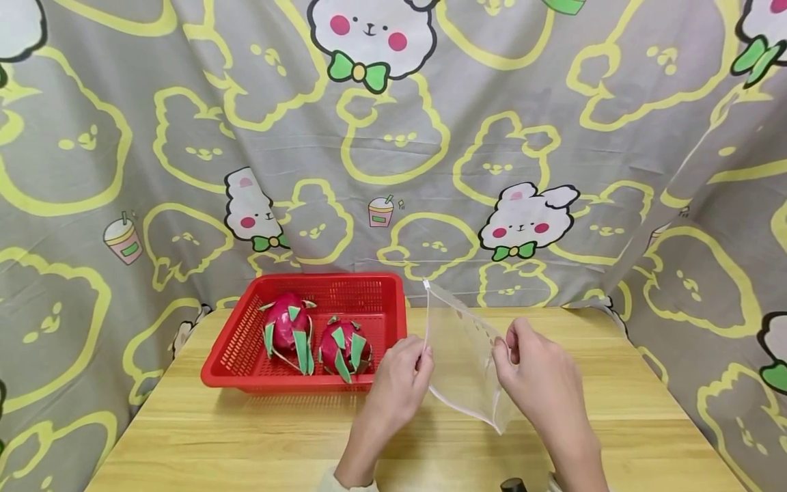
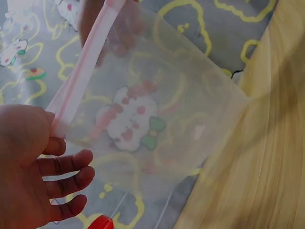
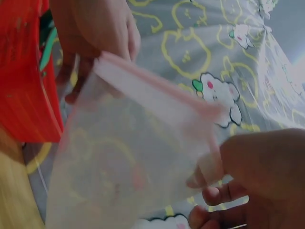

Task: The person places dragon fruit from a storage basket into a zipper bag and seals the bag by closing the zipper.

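Note:
A translucent zip bag (image 1: 458, 362) with a pale pink zip strip hangs between the two hands, tilted above the table. My left hand (image 1: 398, 383) pinches one edge of it between thumb and forefinger. In the left wrist view the other fingers of the left hand (image 2: 38, 167) stay loosely bent, off the plastic. On the opposite side, my right hand (image 1: 544, 376) pinches the bag too; the right wrist view shows its thumb at the strip's end. Nothing is visible inside the bag (image 3: 119, 162). Two dragon fruits (image 1: 287, 328) with green scales lie in a red basket (image 1: 307, 381) to the left.
The wooden table (image 1: 246, 444) reaches back to a grey patterned curtain (image 1: 418, 198), which also hangs along both sides. At the front edge, a small black object (image 1: 513, 485) is partly cut off by the frame. The basket stands close beside the left hand.

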Available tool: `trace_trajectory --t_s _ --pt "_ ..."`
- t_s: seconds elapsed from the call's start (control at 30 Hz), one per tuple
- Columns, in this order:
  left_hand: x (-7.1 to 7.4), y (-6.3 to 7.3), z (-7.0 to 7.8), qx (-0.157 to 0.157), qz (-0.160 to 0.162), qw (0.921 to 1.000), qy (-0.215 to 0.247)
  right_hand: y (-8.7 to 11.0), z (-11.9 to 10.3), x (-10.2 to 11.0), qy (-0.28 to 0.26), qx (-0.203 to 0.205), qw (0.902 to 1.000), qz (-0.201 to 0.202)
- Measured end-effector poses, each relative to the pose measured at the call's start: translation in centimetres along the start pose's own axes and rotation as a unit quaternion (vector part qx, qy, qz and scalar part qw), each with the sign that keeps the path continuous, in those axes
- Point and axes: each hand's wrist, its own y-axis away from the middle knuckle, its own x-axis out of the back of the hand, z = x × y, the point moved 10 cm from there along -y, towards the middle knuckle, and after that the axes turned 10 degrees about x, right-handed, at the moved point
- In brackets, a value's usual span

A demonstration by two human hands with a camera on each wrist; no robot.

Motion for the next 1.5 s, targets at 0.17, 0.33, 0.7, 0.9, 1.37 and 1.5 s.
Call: trace_trajectory --t_s 0.17,0.33,0.7,0.9,1.37,1.5 --pt "0.6 -0.1 -1.0 0.019 0.028 0.9994 0.006 -0.1 -0.6 0.5 0.001 0.014 0.9995 0.029" --pt "2.0 -0.5 -2.8 0.040 0.073 0.9965 -0.009 0.1 1.1 2.4 -0.002 -0.016 0.9981 0.059" --pt "1.5 -0.8 -3.2 0.057 0.016 0.9967 -0.055 0.0 1.1 4.3 -0.009 0.028 0.9897 0.140" --pt "1.2 -0.6 -2.5 0.062 0.000 0.9981 -0.005 -0.4 -0.1 3.0 -0.010 0.074 0.9878 0.137" --pt "1.4 -0.4 -2.4 0.058 0.024 0.9975 -0.034 -0.5 0.5 1.5 -0.015 0.066 0.9924 0.102" --pt "1.8 -0.5 -2.7 0.056 0.039 0.9966 -0.045 -0.5 0.9 2.2 -0.017 0.061 0.9904 0.123"
